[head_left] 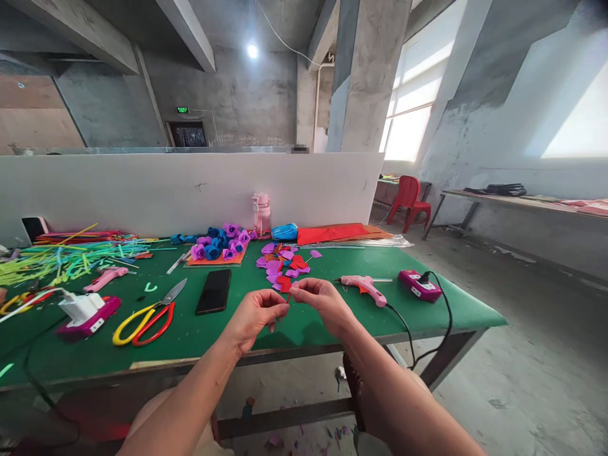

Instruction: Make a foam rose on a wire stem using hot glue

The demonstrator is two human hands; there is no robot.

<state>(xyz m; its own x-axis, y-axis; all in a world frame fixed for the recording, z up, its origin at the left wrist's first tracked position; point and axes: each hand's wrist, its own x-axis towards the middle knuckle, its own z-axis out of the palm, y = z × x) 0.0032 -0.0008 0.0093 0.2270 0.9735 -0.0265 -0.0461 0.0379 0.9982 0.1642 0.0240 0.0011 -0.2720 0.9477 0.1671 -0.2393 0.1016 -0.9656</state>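
Over the table's front part, my left hand (256, 316) and my right hand (323, 303) meet with fingertips pinched. A small thin red piece (289, 297) shows between them, mostly hidden by the fingers; it may be paper. Just beyond the hands lies a loose spread of purple, red and brown cut paper petals (274, 266). To the right rests a pink glue gun (363, 285) with its nozzle pointing left. On the left are a black phone (213, 292) and scissors (147, 316) with one yellow and one red handle.
Purple and blue paper flowers (221, 244) sit behind the phone. A pink bottle (261, 215) stands by the white partition (190, 190). Power strips (419, 285) with cords flank the green table (456, 316). Coloured strips (71, 256) cover the far left.
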